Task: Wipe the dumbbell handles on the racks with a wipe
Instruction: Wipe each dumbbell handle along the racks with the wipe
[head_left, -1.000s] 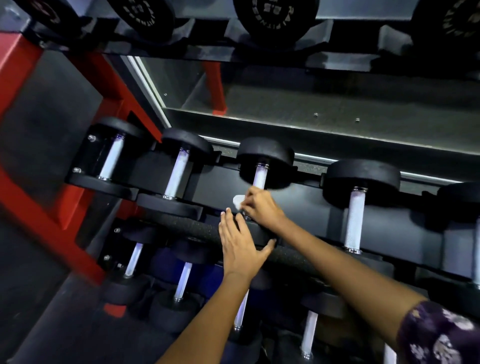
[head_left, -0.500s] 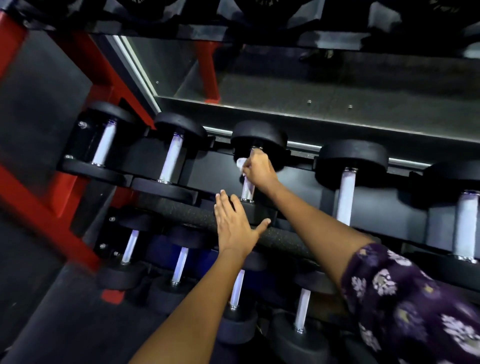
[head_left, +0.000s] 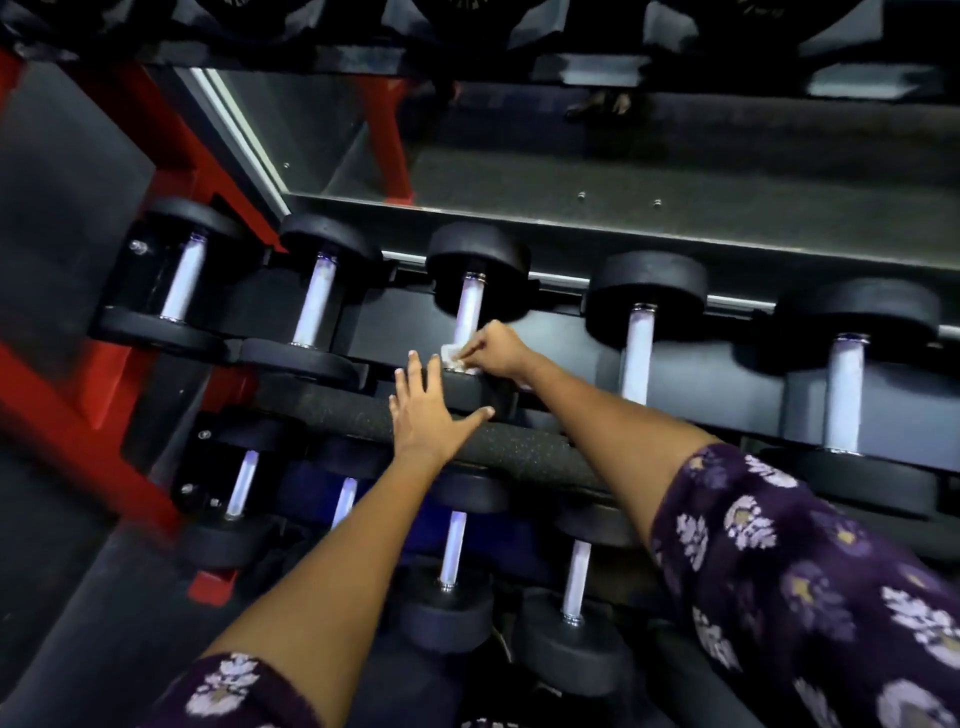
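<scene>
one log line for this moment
right hand: holds wipe at near end of third dumbbell handle | left hand: open, flat on rack

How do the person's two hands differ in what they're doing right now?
The right hand has its fingers curled, pinching a white wipe at the near end of a dumbbell handle; the left hand holds nothing. The right hand sits higher on the rack, while the left hand lies flat, fingers spread, on the padded bar below. Both reach forward from patterned sleeves.
</scene>
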